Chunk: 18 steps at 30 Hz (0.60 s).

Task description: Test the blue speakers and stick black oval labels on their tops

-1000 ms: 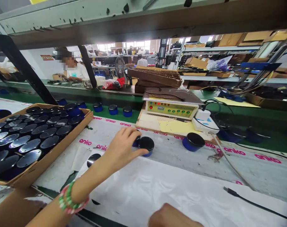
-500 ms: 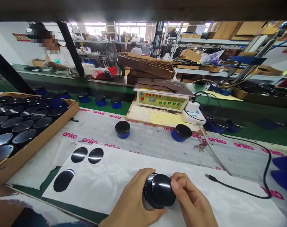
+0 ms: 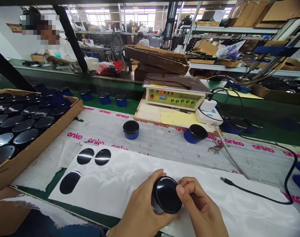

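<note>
My left hand (image 3: 145,204) wraps round the side of a short, round, dark cylinder (image 3: 155,204), tilted so that its top faces me. Over that top lies a glossy black disc (image 3: 168,196), nearly lined up with the rim. At the disc's right edge, my right hand (image 3: 199,204) has thumb and forefinger pinched together on it, the other fingers curled. Two loose black discs (image 3: 85,156) lie side by side on the white sheet (image 3: 125,177), with a third disc (image 3: 70,182) nearer me.
A cardboard tray (image 3: 73,110) of black-topped cylinders stands left. Two blue cylinders with black tops, one on the left (image 3: 130,130) and one on the right (image 3: 195,134), stand beyond the sheet. Behind is a control box (image 3: 174,98). A black cable (image 3: 256,194) lies right. A person (image 3: 63,49) sits across.
The black disc has shifted left onto the cylinder's top and now nearly covers it; before, it overhung to the right. The camera view has tilted slightly down.
</note>
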{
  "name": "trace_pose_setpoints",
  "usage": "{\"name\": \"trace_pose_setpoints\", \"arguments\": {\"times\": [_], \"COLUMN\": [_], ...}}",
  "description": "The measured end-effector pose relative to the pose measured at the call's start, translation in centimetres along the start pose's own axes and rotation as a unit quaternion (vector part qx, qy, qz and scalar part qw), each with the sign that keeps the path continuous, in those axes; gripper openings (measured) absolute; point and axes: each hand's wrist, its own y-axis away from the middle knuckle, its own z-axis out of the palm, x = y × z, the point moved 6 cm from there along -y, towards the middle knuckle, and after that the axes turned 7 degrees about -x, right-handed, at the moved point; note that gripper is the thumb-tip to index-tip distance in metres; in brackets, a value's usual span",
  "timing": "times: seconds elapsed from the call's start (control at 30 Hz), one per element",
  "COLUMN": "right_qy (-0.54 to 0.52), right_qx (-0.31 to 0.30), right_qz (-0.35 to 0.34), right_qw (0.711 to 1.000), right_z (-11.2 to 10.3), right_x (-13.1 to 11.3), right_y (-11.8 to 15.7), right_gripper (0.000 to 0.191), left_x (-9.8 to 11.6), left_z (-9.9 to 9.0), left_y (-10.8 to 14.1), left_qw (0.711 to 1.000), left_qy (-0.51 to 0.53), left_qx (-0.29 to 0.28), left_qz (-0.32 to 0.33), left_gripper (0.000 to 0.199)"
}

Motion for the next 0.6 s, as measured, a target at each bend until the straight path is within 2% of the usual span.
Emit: {"name": "trace_pose_setpoints", "arguments": {"times": [0.2, 0.4, 0.5, 0.6], "right_qy": [0.038, -0.027, -0.036, -0.031], "right_qx": [0.026, 0.096, 0.093, 0.087], "right_qz": [-0.047, 0.010, 0.013, 0.006], "right_qw": [0.998, 0.995, 0.995, 0.996], "right_z": [0.2, 0.9, 1.3, 1.3], "right_x": [-1.1, -1.6, -1.9, -2.1], "right_y": [-0.1, 0.5, 0.6, 0.5], "right_gripper": [0.030, 0.034, 0.035, 0.035], "left_x": [-0.1, -0.7, -0.8, -0.6], "left_z": [0.1, 0.2, 0.3, 0.5], "left_y": [0.1, -0.2, -0.2, -0.1], "left_qw": [1.000, 0.999, 0.999, 0.998], "left_qy": [-0.006, -0.019, -0.022, -0.032], "left_qx": [0.003, 0.009, 0.009, -0.024], "left_qz": [0.000, 0.027, 0.031, 0.043], "left_gripper": [0.076, 0.076, 0.078, 0.078]}}
